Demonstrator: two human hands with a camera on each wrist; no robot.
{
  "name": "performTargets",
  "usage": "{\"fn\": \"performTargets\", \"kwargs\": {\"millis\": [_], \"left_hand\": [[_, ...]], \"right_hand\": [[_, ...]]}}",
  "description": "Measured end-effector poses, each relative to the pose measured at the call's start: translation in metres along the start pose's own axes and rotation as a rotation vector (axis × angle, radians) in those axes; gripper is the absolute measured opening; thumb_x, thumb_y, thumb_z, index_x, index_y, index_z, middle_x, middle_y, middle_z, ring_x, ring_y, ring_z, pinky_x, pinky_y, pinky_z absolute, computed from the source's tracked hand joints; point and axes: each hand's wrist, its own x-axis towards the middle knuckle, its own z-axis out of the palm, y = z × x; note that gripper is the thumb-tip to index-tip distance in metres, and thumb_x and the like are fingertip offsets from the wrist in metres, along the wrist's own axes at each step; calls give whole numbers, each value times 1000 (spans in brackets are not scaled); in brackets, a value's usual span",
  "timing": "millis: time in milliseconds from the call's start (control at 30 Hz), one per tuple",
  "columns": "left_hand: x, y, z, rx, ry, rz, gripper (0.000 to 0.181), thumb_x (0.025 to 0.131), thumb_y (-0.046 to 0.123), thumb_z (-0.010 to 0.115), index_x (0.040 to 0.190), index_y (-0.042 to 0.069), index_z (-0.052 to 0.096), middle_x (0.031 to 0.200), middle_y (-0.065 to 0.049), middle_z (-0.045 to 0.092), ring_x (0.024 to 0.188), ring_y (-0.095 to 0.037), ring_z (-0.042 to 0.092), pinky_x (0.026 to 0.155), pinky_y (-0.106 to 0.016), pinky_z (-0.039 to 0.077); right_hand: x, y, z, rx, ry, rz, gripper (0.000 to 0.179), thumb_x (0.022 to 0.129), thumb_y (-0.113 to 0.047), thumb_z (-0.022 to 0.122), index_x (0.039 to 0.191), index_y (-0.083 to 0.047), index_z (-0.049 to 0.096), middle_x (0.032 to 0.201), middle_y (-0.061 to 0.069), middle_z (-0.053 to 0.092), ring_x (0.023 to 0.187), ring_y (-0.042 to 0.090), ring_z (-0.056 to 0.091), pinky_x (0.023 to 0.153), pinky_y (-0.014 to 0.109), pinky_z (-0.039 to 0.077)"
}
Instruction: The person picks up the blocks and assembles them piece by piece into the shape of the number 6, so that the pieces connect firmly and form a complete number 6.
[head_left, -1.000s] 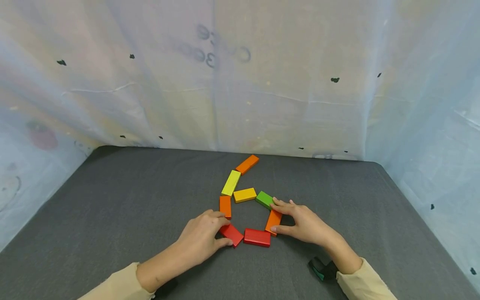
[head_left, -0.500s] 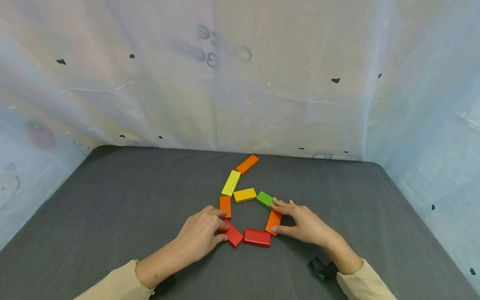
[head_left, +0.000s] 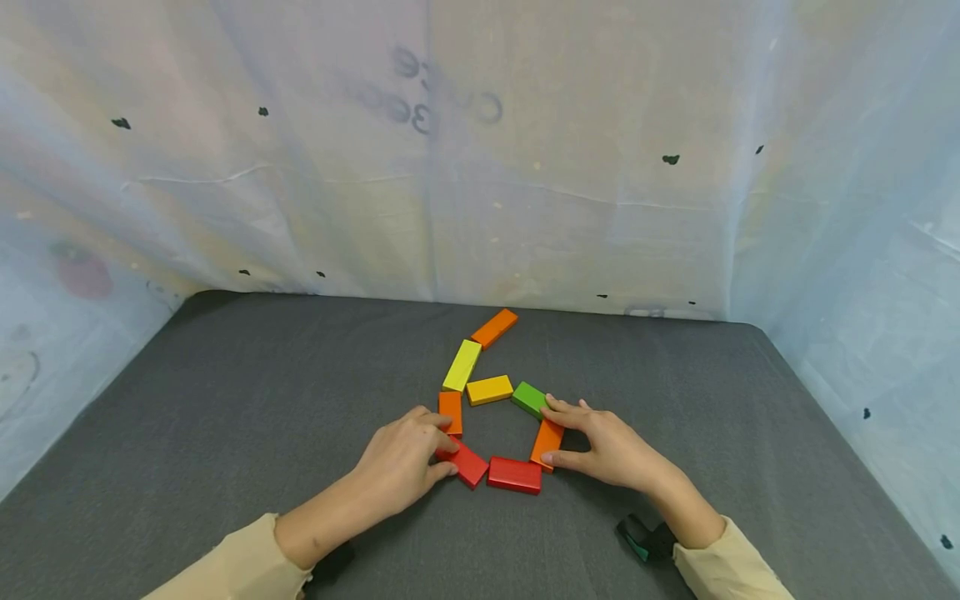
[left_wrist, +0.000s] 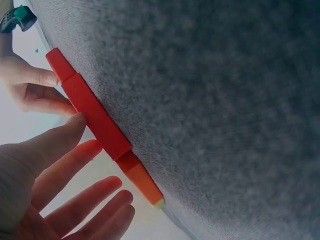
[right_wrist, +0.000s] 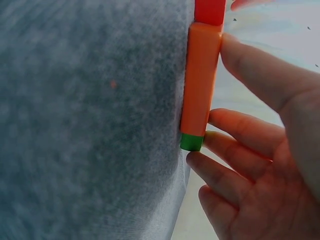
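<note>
My left hand (head_left: 397, 462) touches a red wooden block (head_left: 470, 467) with thumb and index fingertips. In the left wrist view that block (left_wrist: 100, 120) lies flat beyond the fairly straight fingers. Another red block (head_left: 514, 476) sits just to its right. My right hand (head_left: 611, 446) rests by an orange block (head_left: 548, 442), the thumb near its front end and fingertips at its far end and the green block (head_left: 528, 398). Seen from the right wrist, the thumb and fingers lie along the orange block (right_wrist: 201, 75), extended rather than curled.
An orange block (head_left: 450, 412), a yellow-orange block (head_left: 490, 390), a lime-yellow block (head_left: 461, 365) and a far orange block (head_left: 495, 328) complete a loop with a tail. They lie on a dark grey cloth-covered table (head_left: 247, 400). Pale sheeting (head_left: 562, 225) hangs behind and at both sides.
The left thumb has drawn back from the red block's near edge. That block has turned slightly and shifted a little away, toward the left orange block. The right hand stays put.
</note>
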Motion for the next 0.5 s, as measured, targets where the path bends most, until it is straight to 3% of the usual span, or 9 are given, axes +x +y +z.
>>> {"fn": "performTargets", "kwargs": {"millis": [500], "left_hand": [[2, -1, -1, -14, -41, -8, 23, 77, 22, 82, 97, 12, 78, 115, -9, 68, 102, -21, 60, 70, -34, 56]], "right_hand": [[0, -2, 0, -14, -10, 20, 65, 87, -43, 68, 138, -4, 52, 149, 16, 41, 133, 48, 37, 106, 60, 32]]}}
